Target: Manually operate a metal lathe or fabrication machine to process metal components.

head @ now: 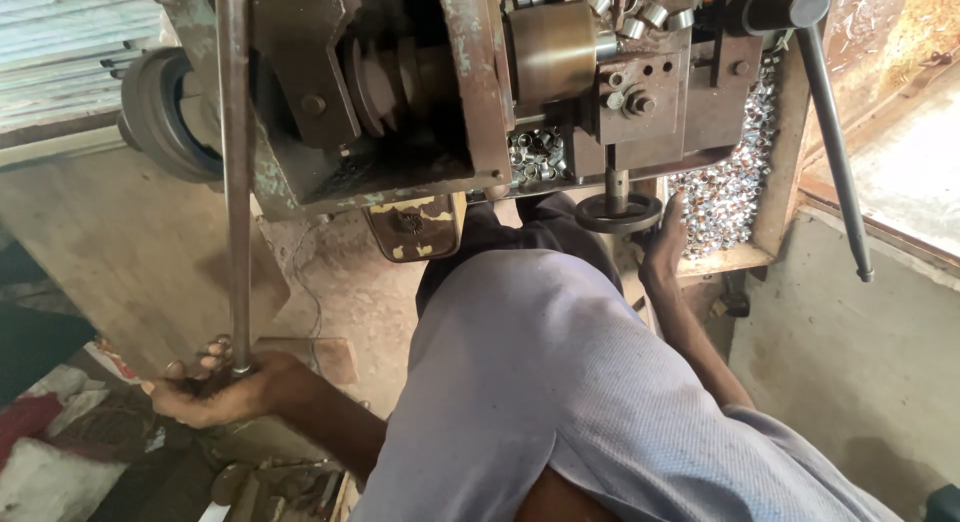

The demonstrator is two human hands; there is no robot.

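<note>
An old rusty metal-working machine (470, 92) fills the top of the head view. A long steel lever bar (236, 182) hangs down from its left side. My left hand (215, 387) is closed around the bar's lower end. My right hand (663, 244) reaches up under the machine, fingers resting against the small black handwheel (617, 212) on a vertical shaft. My grey shirt (560, 382) covers the middle of the view.
A wooden tray (782, 152) at the right holds several small shiny metal rings; more lie under and atop the machine. A long dark handle (835, 142) slants down at the right. A pulley wheel (160, 112) sits at left. Scrap and rags lie at lower left.
</note>
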